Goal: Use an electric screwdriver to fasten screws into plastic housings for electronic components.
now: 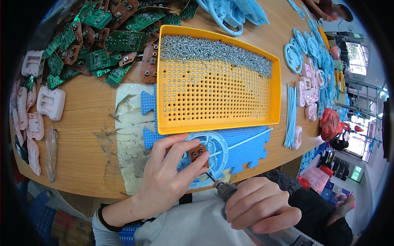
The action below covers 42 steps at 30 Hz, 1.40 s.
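A light blue round plastic housing point(223, 158) lies on the blue foam mat point(246, 153) in front of me. Inside its ring sits a small brown circuit board point(198, 151) with dark buttons. My left hand point(164, 174) grips this board with thumb and fingers and presses it against the housing. Wrapped round an electric screwdriver point(225, 190) is my right hand point(260, 205). The driver's thin bit points at the housing's lower edge, beside my left thumb; whether its tip touches a screw is too small to tell. A light blue rod point(250, 138) extends from the housing toward the upper right.
Just beyond the housing stands a yellow tray point(160, 102) of screws with a perforated bed. Green and brown circuit boards point(102, 41) pile up at far left. Pink housings point(51, 102) and clear glasses point(51, 156) lie left; blue rods point(290, 117) and blue rings point(293, 57) right. Other people are nearby.
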{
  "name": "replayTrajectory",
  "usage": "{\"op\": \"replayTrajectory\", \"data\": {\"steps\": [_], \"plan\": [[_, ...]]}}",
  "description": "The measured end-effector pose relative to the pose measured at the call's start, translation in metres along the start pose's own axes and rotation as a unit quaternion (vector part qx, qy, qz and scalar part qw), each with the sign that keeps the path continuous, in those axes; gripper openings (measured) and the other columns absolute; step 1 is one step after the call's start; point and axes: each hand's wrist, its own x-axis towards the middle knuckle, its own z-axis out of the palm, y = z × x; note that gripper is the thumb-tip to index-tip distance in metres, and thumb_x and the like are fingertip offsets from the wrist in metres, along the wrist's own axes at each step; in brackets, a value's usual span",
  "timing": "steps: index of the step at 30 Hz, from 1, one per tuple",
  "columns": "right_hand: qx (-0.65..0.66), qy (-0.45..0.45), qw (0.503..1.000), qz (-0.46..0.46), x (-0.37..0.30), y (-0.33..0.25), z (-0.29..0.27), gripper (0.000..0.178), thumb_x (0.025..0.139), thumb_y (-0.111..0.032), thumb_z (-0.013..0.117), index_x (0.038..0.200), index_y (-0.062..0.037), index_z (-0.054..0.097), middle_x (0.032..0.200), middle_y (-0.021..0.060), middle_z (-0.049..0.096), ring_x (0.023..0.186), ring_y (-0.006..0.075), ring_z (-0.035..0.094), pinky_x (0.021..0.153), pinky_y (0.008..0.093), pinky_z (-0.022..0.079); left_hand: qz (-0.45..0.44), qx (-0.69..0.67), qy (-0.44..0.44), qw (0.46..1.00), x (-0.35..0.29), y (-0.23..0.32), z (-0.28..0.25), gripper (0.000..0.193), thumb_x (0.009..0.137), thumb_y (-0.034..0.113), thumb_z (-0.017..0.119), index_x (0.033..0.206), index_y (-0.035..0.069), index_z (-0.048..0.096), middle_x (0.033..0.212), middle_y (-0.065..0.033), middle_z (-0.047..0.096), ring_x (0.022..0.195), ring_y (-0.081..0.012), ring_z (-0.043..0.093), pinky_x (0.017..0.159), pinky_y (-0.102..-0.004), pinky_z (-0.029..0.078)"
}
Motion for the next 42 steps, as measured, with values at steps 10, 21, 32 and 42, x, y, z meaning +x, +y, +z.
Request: {"op": "replayTrajectory", "data": {"steps": [10,21,32,42], "plan": [[0.001,-0.009,1.0,-0.002,-0.004,0.006,0.002,0.009,0.094,-0.002,0.047,0.095,0.001,0.038,0.066,0.023,0.063,0.05,0.0301,0.062,0.047,0.0373,0.053,-0.01,-0.002,-0.007,1.0,-0.002,-0.002,0.0,0.04,0.061,0.015,0.082,0.1,0.011,0.074,0.112,-0.0056,0.059,0.106,-0.031,0.049,0.087,-0.0382,0.046],[0.032,0.109,0.987,-0.111,-0.008,-0.012,-0.009,0.011,0.09,0.001,0.05,0.094,0.0032,0.04,0.061,0.0204,0.059,0.047,0.0298,0.058,0.045,0.0376,0.05,0.042,0.006,0.082,0.996,-0.004,-0.005,-0.017,0.035,0.066,0.01,0.078,0.101,0.011,0.072,0.111,-0.0057,0.064,0.105,-0.0281,0.055,0.084,-0.0379,0.044],[-0.166,0.317,0.919,-0.165,0.006,0.013,-0.092,0.089,0.081,-0.08,0.041,0.11,0.0034,0.044,0.059,0.0086,0.052,0.041,0.0187,0.049,0.039,0.0299,0.04,0.053,0.061,0.003,0.997,-0.009,0.0,-0.004,0.033,0.067,0.012,0.079,0.1,0.008,0.072,0.119,-0.0068,0.061,0.11,-0.0283,0.053,0.083,-0.0412,0.041],[-0.159,0.277,0.937,-0.145,0.006,0.035,-0.095,0.093,0.075,-0.087,0.038,0.105,0.001,0.041,0.06,0.009,0.053,0.043,0.0169,0.05,0.041,0.0279,0.043,0.0,0.029,-0.014,0.999,0.003,0.005,-0.002,0.031,0.068,0.011,0.079,0.097,0.006,0.072,0.119,-0.0093,0.06,0.111,-0.0319,0.049,0.088,-0.0396,0.045]]}}
